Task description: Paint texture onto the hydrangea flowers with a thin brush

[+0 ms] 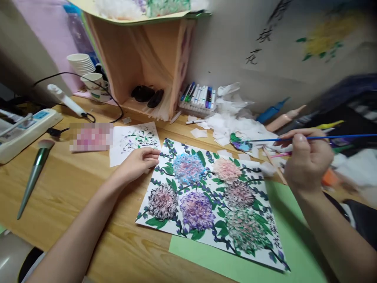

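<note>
My right hand (309,159) is closed around a thin paintbrush (347,137) with a blue handle. The brush tip reaches left to a small paint palette (242,144) smeared with green, purple and blue. In the middle of the desk lies a flower painting (216,179) on white paper, with several textured blossoms, green leaves, dark stems and brush-written characters at its right edge. My left hand (144,160) rests at the painting's upper left edge, its fingers bent together with the tips on the edge of the sheet. The thumb is mostly hidden.
Green paper (203,257) lies partly under the painting. Left are a paint-marked sheet (134,139), a large makeup-style brush (37,173), a power strip (29,131) and paper cups (94,84). Behind stand a pink box (141,59), marker pens (198,96) and crumpled white tissue (226,125).
</note>
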### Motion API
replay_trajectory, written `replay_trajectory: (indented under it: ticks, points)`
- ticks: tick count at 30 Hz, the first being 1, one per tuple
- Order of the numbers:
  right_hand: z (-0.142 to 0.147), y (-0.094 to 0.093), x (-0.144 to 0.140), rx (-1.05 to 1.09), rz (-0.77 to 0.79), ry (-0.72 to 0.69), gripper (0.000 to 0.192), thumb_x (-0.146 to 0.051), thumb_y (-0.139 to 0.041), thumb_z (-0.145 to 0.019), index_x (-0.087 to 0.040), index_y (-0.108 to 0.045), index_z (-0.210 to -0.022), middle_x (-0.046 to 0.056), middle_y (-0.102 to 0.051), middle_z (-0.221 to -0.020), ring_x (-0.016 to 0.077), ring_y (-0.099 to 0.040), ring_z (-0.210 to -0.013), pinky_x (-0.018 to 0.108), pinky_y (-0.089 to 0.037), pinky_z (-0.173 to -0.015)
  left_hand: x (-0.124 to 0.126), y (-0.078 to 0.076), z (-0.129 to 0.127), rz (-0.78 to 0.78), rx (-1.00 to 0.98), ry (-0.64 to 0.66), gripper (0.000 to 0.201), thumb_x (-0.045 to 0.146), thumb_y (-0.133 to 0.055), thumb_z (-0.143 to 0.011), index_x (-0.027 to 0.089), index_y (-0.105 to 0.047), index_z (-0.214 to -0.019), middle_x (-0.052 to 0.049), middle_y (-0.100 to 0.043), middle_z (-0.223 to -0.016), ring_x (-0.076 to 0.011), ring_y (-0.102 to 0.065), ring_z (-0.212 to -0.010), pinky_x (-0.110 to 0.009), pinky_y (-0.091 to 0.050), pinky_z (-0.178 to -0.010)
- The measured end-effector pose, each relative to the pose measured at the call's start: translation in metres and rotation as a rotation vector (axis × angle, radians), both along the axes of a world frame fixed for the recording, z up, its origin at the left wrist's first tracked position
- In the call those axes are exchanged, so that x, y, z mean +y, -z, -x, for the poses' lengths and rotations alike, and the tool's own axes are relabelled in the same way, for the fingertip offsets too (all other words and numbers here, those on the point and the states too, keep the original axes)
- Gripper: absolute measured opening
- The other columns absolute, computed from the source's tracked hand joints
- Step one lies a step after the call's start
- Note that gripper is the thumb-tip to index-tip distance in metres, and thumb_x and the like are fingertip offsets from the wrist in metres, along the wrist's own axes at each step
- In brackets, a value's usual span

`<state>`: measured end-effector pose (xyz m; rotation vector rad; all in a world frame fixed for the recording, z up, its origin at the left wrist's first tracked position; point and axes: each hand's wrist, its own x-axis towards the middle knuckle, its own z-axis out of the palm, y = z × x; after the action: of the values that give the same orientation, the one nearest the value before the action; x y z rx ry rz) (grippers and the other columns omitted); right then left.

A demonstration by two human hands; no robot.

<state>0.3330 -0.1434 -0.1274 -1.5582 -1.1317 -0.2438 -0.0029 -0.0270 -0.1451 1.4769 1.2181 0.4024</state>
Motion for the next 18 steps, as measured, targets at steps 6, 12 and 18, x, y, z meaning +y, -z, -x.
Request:
replay_trajectory:
  ticks: [6,12,18]
  points:
    - [-0.036,0.018,-0.027,-0.034,0.088,0.003,0.019,-0.035,-0.045,-0.087,-0.025,-0.055,-0.075,0.002,-0.056,-0.072,0.0170,-0.055,-0.065,0.032,-0.042,-0.064,0.000,-0.004,0.000,-0.040,0.060,-0.006,0.049,0.043,-0.075,-0.055,0.016,-0.066,-0.095,-0.008,-0.071,-0.092,-0.0224,-0.066,-0.089,-0.035,-0.054,-0.079]
    - [-0.033,0.025,-0.017,-0.145,0.242,-0.050,0.025,-0.032,-0.040,-0.091,-0.021,-0.056,-0.075,0.003,-0.060,-0.077,0.0194,-0.057,-0.077,0.034,-0.042,-0.073,0.001,-0.008,0.000,-0.026,0.089,-0.002,0.046,0.043,-0.074,-0.060,0.019,-0.064,-0.098,-0.009,-0.069,-0.107,-0.0234,-0.064,-0.099,-0.035,-0.051,-0.088]
    - [-0.032,0.024,-0.021,-0.140,0.205,-0.044,0.024,-0.030,-0.041,-0.091,-0.021,-0.056,-0.076,0.002,-0.060,-0.075,0.0184,-0.057,-0.076,0.033,-0.041,-0.073,-0.002,-0.014,-0.002,-0.060,0.154,0.026,0.042,0.040,-0.069,-0.070,0.017,-0.061,-0.103,-0.010,-0.066,-0.115,-0.0209,-0.063,-0.101,-0.032,-0.049,-0.090]
